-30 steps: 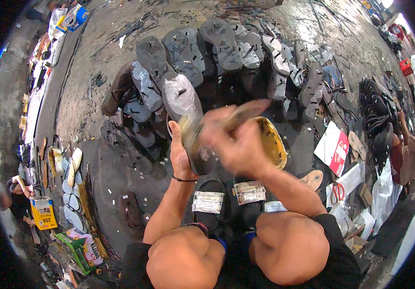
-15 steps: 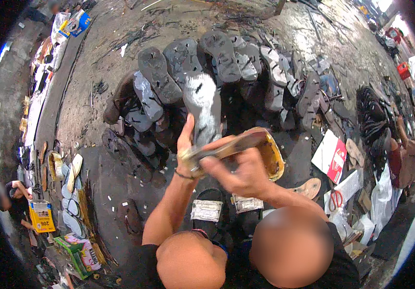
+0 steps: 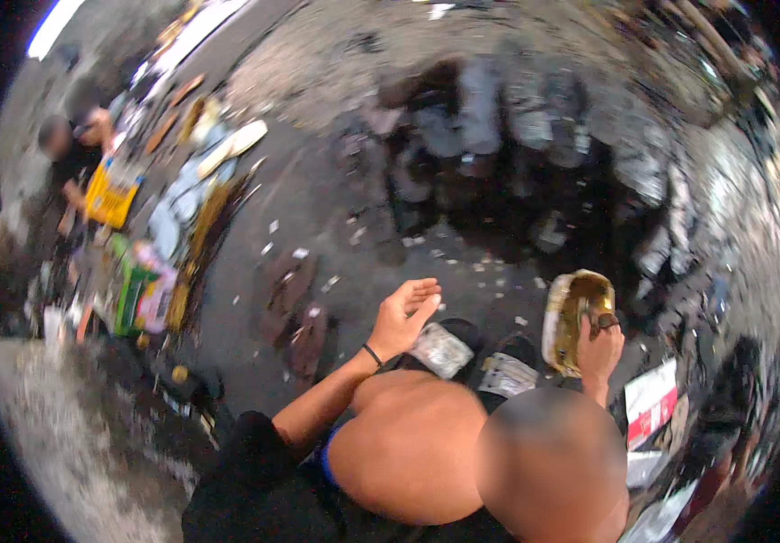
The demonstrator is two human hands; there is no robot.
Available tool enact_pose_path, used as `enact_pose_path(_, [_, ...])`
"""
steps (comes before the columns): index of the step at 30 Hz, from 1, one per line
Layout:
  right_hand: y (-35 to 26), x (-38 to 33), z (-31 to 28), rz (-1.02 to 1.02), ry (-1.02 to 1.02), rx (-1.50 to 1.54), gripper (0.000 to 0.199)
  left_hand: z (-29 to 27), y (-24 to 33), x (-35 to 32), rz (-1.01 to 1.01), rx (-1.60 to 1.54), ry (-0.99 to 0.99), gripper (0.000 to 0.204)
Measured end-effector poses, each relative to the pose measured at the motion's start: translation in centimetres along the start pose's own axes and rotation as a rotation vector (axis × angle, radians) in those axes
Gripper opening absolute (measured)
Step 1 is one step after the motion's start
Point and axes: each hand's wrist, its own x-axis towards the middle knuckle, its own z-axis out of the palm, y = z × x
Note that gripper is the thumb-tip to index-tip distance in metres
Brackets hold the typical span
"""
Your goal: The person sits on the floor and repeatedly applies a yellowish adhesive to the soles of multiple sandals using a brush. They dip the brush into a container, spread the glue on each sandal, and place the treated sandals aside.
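My left hand (image 3: 405,314) is held above the dark ground in front of my left sandal (image 3: 444,349). Its fingers are stretched out with nothing in them. To the right, my right hand (image 3: 600,353) reaches to a pale tub (image 3: 553,330) with a yellow-brown inside. Its fingers are closed around a small tool with a dark rounded end (image 3: 607,320) over the tub; blur hides its exact kind. My right sandal (image 3: 509,373) is between the two hands.
Blurred dark shoe soles (image 3: 480,109) stand piled in an arc ahead. At left lie a pale sole (image 3: 236,149), a yellow box (image 3: 111,195) and a green box (image 3: 132,290), with people beyond. A red-and-white card (image 3: 650,403) lies at right.
The view has turned and the pile appears further right. My hands have come apart. The flat sole-like piece is gone from my left hand, and my right hand has moved to the tub.
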Motion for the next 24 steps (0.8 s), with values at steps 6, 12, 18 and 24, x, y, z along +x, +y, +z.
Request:
enact_pose_path(6, [0.2, -0.9, -4.9, 0.189, 0.05, 0.429, 0.019, -15.3, -0.9, -4.3, 0.122, 1.0, 0.682, 0.026])
enact_pose_path(12, [-1.8, -0.9, -7.4, 0.335, -0.381, 0.169, 0.039, -22.0, -4.6, -2.8, -0.182, 1.241, 0.644, 0.035])
enact_pose_path(18, [-2.6, -2.7, -9.4, 0.354, -0.308, 0.163, 0.041, -13.3, 3.2, 0.8, 0.006, 0.533, 0.114, 0.039])
enact_pose_path(24, [-2.2, -6.5, -10.4, 0.31, -0.629, 0.485, 0.042, -1.1, -3.0, 1.8, 0.014, 0.544, -0.473, 0.05])
